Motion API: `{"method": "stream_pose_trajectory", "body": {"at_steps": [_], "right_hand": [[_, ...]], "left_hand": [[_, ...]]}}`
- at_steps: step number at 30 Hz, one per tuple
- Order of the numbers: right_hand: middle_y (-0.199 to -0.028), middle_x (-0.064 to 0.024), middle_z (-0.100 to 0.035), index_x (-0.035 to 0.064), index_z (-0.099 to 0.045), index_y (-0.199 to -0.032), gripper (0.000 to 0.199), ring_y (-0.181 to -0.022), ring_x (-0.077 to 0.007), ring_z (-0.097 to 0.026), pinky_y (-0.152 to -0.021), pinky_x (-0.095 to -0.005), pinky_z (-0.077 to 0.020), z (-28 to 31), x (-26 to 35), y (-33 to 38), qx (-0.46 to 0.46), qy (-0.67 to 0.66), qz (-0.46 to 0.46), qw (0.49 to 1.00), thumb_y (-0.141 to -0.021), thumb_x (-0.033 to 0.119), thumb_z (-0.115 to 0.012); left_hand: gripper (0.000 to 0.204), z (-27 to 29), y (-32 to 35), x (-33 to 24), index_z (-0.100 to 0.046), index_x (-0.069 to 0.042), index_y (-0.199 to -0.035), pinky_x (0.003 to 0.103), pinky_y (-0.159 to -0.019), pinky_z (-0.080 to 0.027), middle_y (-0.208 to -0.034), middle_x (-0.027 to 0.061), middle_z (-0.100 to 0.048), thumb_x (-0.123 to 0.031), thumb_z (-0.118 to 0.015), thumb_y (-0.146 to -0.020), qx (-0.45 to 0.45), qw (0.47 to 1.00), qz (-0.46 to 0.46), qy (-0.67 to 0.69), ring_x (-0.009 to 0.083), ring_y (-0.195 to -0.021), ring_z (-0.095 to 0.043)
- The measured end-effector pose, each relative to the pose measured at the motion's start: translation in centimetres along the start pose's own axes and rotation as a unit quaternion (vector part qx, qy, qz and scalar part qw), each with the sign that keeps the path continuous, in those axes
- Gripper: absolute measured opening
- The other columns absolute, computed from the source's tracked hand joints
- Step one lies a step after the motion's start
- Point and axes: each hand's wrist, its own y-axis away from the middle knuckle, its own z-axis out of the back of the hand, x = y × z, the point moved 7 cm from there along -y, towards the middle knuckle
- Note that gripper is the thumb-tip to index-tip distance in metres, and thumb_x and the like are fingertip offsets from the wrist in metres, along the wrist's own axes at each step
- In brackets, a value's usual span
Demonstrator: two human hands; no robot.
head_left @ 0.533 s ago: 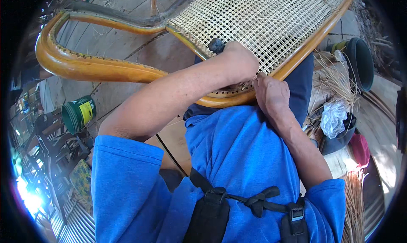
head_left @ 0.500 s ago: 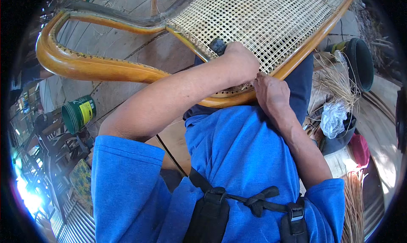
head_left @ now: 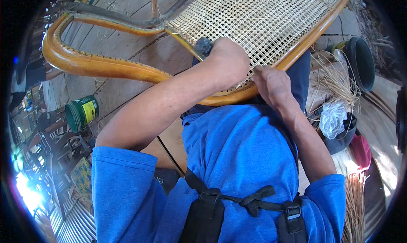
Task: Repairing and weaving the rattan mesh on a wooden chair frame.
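Observation:
A pale woven cane panel [head_left: 254,18] stretches across a glossy brown wooden frame [head_left: 299,52] over my lap. My left hand [head_left: 231,58] is closed, its back toward me, over the near-left part of the weave. From that fist a dark grey, rounded tool end [head_left: 204,46] sticks out to the left; the rest of it is hidden. Just right of it, my right hand [head_left: 273,84] has its fingers pinched together at the near corner, where weave meets frame. What these fingertips hold is too small to make out. Small holes run along the frame's near curved rail.
A curved wooden arm [head_left: 97,67] of the frame reaches left. On the floor are a green bucket [head_left: 82,113] and a dark bucket [head_left: 360,64]. Loose cane strands [head_left: 337,80], a clear plastic bag [head_left: 333,119] and a bundle of reddish strips [head_left: 354,205] lie at the right.
My left hand and the dark tool have shifted left, slightly away from my right fingertips. My right hand stays near the same corner. The view has tilted a little.

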Motion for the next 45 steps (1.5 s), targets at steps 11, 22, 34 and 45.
{"method": "stream_pose_trajectory", "body": {"at_steps": [11, 22, 34, 45], "right_hand": [[-0.087, -0.0171, -0.066, 0.0072, -0.063, -0.086, 0.013, -0.086, -0.0375, -0.064, -0.075, -0.0464, -0.0521, 0.7, -0.4, -0.3, 0.122, -0.010, -0.009, 0.992, -0.086, 0.015, -0.053], [-0.085, -0.0137, -0.066, 0.0062, -0.065, -0.086, 0.011, -0.085, -0.0341, -0.065, -0.074, -0.0455, -0.0523, -0.2, 0.0, -0.7, 0.106, 0.056, 0.054, 0.991, -0.085, 0.013, -0.056], [-0.090, -0.0103, -0.064, 0.0081, -0.067, -0.094, 0.013, -0.091, -0.0298, -0.062, -0.079, -0.0420, -0.0491, -0.2, 0.8, -1.4, 0.098, 0.062, 0.047, 0.992, -0.086, 0.018, -0.062], [-0.077, -0.0191, -0.066, -0.0008, -0.066, -0.097, 0.019, -0.070, -0.0279, -0.065, -0.067, -0.0383, -0.0495, -2.8, 0.8, -2.2, 0.192, -0.380, -0.108, 0.898, -0.089, 0.015, -0.059]], "left_hand": [[0.021, -1.2, 0.7, 2.0, -0.070, -0.003, -0.082, 0.045, -0.070, -0.053, -0.081, 0.0175, -0.069, -0.022, -0.063, -0.078, -0.066, 0.976, 0.101, 0.183, 0.0340, -0.080, -0.068], [0.018, -3.2, 0.4, 1.2, -0.070, -0.003, -0.081, 0.047, -0.068, -0.052, -0.080, 0.0197, -0.067, -0.014, -0.056, -0.076, -0.016, 0.962, 0.102, 0.251, 0.0363, -0.076, -0.067], [0.015, -4.1, 5.9, 0.5, -0.066, -0.004, -0.083, 0.043, -0.069, -0.052, -0.094, 0.0116, -0.061, -0.017, -0.060, -0.081, -0.179, 0.916, 0.217, 0.287, 0.0321, -0.079, -0.064], [0.023, -3.3, 5.3, 2.2, -0.065, -0.001, -0.086, 0.045, -0.074, -0.049, -0.092, 0.0156, -0.062, -0.022, -0.057, -0.082, -0.181, 0.890, 0.197, 0.370, 0.0357, -0.085, -0.062]]}}
